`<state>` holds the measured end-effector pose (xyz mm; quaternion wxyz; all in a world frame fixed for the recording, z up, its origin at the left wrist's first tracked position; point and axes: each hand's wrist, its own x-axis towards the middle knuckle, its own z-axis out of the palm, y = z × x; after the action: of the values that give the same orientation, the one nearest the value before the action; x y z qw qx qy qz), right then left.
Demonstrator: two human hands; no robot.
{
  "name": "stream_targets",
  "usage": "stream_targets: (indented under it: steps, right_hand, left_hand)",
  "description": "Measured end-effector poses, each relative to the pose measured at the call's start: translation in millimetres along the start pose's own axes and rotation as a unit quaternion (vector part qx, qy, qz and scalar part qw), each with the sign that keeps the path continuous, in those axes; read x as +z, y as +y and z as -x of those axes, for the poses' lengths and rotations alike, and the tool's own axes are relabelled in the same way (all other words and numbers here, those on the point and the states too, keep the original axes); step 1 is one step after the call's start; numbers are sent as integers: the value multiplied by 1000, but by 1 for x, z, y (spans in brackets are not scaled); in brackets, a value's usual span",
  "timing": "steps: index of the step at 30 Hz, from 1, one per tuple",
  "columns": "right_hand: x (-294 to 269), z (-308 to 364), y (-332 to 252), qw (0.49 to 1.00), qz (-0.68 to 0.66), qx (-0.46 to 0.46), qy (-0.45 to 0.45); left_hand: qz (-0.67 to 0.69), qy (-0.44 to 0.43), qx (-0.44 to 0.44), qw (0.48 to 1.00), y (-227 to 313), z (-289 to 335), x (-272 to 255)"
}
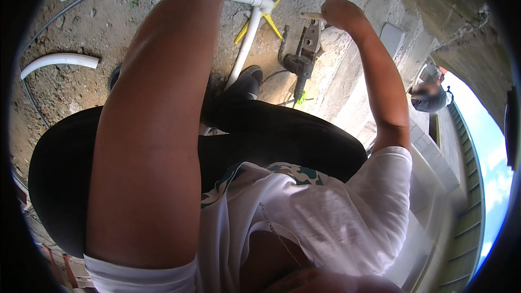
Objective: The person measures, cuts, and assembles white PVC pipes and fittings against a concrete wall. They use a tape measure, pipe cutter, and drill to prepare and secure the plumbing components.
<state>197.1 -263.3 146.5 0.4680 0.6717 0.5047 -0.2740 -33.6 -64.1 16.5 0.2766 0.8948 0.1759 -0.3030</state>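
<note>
My left forearm (157,114) stretches up to the top edge, where a dark band circles the wrist; the hand itself is cut off. Close to that wrist, white plastic pipes meet at a tee fitting (264,3). My right hand (343,14) is closed, its fingers curled at the upper end of a grey and black power drill (306,54). A pale bar (311,16) sticks out to the left of this hand; whether the fingers grip it or the drill is hidden. Yellow arms of an object (271,25) lie under the upright pipe.
A short curved white pipe (59,61) lies on the dirt at left, beside a dark grey hose (32,32). My dark shoe (247,80) stands near the upright pipe. A concrete wall (456,5) rises at upper right. Another person (430,96) is farther off at right.
</note>
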Motion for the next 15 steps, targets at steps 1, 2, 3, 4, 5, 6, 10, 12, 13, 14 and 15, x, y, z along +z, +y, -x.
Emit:
stream_targets:
  steps: [1, 2, 3, 4, 5, 6, 10, 12, 13, 14, 15]
  right_hand:
    - [0, -5, 1, 1000, 10, -5, -11]
    - [-1, -10, 1, 1000, 18, -14, -8]
    - [0, -14, 2, 999, 27, -28, -1]
    - [1, -17, 2, 998, 40, -43, 3]
    - [0, -19, 3, 999, 20, -43, 16]
    - [0, -22, 3, 999, 5, -43, 25]
    - [-10, -30, -2, 999, 5, -48, 13]
    - [-19, -31, -4, 996, -19, -86, -21]
    - [-22, -29, -5, 993, -27, -108, -32]
    - [-24, -25, -5, 994, -30, -99, -23]
    - [-26, -20, -6, 995, -29, -93, -7]
  left_hand:
    - [0, -1, 1, 1000, 0, 1, -1]
    - [-3, -3, 4, 1000, 1, 2, -1]
    - [-2, -4, 6, 1000, 1, 3, -2]
    - [-4, -11, 11, 1000, 3, 4, -1]
    - [-21, -20, 20, 999, 3, 4, -1]
    - [-13, -8, 8, 1000, 4, 4, -1]
    - [3, 12, -12, 1000, 4, 2, 1]
    - [4, 10, -8, 1000, 3, 1, 1]
    - [5, 9, -6, 1000, 3, 1, 1]
    - [7, 8, -5, 1000, 2, 2, 1]
    - [-4, 7, -4, 1000, 2, 3, 0]
